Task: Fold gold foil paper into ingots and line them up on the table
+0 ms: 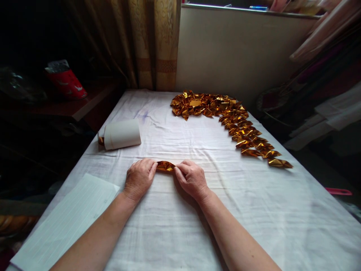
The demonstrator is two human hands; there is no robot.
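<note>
A narrow, shiny gold foil piece (166, 166) is stretched level between my two hands, just above or on the white cloth (175, 226). My left hand (140, 177) pinches its left end between thumb and curled fingers. At its right end, my right hand (192, 178) is closed on it in the same way. Beyond them, a pile of folded gold foil pieces (194, 103) lies at the far edge, with rows of more pieces (248, 135) trailing down toward the right.
A white roll or tube (122, 134) lies on the left, some gold showing at its end. Lined paper (67, 218) rests at the near left. A red container (69, 83) stands on a dark side table (96, 98). Curtains (152, 45) hang behind; clothes (338, 113) are at right.
</note>
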